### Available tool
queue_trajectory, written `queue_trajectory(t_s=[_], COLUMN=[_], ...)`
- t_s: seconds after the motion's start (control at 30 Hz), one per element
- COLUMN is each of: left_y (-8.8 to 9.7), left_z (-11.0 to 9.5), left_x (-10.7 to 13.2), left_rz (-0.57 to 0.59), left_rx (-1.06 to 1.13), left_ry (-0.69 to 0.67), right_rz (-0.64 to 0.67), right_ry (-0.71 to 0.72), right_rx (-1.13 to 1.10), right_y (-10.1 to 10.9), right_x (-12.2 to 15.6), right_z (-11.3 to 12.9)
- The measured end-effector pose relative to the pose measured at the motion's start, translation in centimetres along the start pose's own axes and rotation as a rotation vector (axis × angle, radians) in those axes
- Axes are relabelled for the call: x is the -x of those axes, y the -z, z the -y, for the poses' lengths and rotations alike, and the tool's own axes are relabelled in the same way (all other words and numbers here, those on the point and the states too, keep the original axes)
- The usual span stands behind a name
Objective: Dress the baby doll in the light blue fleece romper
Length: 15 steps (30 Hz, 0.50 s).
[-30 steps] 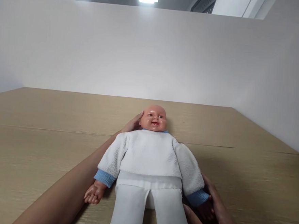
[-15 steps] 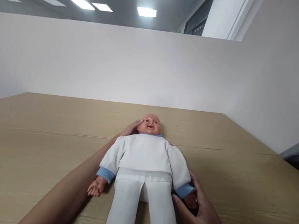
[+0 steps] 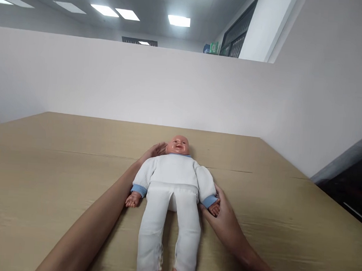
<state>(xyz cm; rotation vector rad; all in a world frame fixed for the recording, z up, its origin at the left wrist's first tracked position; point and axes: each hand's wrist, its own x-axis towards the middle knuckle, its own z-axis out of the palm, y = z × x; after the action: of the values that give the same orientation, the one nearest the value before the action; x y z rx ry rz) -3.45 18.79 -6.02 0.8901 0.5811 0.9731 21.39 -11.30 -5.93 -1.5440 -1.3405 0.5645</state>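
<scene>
A: Where is everything?
B: Bald plastic doll in a fleecy white top and white trousers (image 3: 174,172) is face-up, mid pale wood-look tabletop (image 3: 72,177), its feet out of view at the bottom.
A: Hands?
B: Left hand (image 3: 155,151) is loose, fingers straight, right beside the head. Right hand (image 3: 223,213) straddles one blue cuff (image 3: 210,201), can't tell if it's squeezing.
A: Elbow room?
B: Tons, wide tabletop both sides. Back edge meets a plain white wall (image 3: 156,84) past the head; right edge is well off.
</scene>
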Motion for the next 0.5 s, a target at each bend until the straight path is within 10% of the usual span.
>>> queue_trajectory(t_s=[0.3,0.5], left_y=[2.4,3.5], left_z=[-0.5,-0.6], left_x=[10.1,15.3], left_rz=[0.017,-0.096], left_rx=[-0.227,-0.270], left_ry=[-0.114,-0.127], right_rz=[-0.001,0.019], right_ry=[0.138,0.162], right_rx=[0.130,0.194], right_y=[0.1,2.5], right_x=[0.0,4.7], right_z=[-1.6,-2.5])
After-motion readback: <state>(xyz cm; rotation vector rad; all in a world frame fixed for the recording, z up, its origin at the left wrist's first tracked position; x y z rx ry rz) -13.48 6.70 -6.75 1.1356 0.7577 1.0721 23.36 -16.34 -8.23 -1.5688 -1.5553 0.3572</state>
